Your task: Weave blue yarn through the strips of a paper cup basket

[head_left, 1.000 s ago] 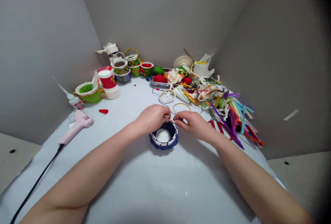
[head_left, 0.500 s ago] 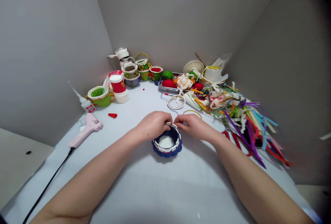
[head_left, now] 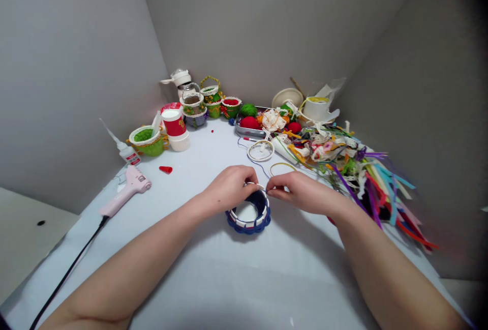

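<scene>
A small blue woven basket with white strips in its wall and a white bottom stands on the white table in front of me. My left hand rests on its far left rim with the fingers closed in a pinch on a thin white strip. My right hand is at the far right rim and pinches the same strip's other end. The strip spans the short gap between my fingertips, just above the rim.
A pink glue gun with a black cord lies at the left, beside a glue bottle. Decorated cups and little baskets stand at the back. A heap of coloured strips fills the right side. Two rings lie behind my hands.
My right hand has drawn a little to the right, pulling the white strip out between the two hands. The view has shifted slightly; the basket stays in place.
</scene>
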`<state>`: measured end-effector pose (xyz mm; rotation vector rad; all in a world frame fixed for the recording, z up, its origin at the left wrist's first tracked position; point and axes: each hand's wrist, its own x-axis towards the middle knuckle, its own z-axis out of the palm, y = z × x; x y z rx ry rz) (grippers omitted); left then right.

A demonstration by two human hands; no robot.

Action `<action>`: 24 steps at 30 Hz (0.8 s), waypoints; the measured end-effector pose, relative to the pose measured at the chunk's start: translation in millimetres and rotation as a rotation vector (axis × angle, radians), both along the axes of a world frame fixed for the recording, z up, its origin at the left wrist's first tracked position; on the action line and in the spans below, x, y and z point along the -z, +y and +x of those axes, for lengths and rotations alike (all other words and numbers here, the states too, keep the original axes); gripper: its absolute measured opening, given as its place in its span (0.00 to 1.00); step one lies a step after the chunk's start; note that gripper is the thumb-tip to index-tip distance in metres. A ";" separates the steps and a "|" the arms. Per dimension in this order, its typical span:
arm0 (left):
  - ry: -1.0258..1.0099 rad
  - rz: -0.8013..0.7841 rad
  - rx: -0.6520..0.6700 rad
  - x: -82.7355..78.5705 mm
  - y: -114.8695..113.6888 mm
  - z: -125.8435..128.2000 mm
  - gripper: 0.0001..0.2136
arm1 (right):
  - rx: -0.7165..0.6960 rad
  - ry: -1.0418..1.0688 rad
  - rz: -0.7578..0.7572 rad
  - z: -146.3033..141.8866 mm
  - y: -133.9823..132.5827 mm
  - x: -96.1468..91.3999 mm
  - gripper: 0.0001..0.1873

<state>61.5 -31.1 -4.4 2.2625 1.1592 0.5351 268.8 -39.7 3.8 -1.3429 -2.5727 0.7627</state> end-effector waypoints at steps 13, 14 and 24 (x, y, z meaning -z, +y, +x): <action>-0.040 -0.014 -0.027 5.6 -1.9 2.3 0.06 | 0.082 -0.030 0.232 -22.1 -24.7 -21.5 0.11; -0.037 -0.012 -0.028 5.6 -1.8 2.3 0.06 | 0.080 -0.040 0.246 -25.4 -24.4 -19.4 0.11; -0.036 -0.017 -0.032 6.0 -0.9 0.8 0.06 | -0.119 -0.097 0.169 -19.2 -24.9 -19.2 0.11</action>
